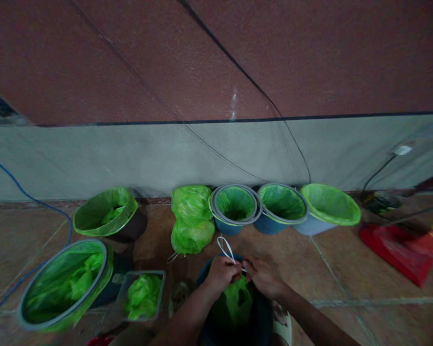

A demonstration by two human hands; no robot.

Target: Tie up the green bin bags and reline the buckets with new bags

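Both hands meet over a dark bucket point(269, 319) close in front of me. In my left hand point(220, 273) a white string point(226, 249) is pinched, and its loop sticks up above the fingers. My right hand point(262, 276) is closed beside it, its fingertips at the same string. Just below the fingers, the gathered top of a green plastic bag point(238, 298) hangs down into the bucket. The fingers partly cover the string and the bag's neck. Two filled green bags point(191, 218) are stacked against the wall, with a bit of string near their base.
Buckets lined with green bags, a nested pair point(258, 204), a blue one point(305, 211) and a pale one point(315, 228), line the wall. Left are two lined bins point(132, 226) point(103, 245), a clear tub point(162, 293) and a blue hose point(70, 230). Right is a red dustpan point(393, 254).
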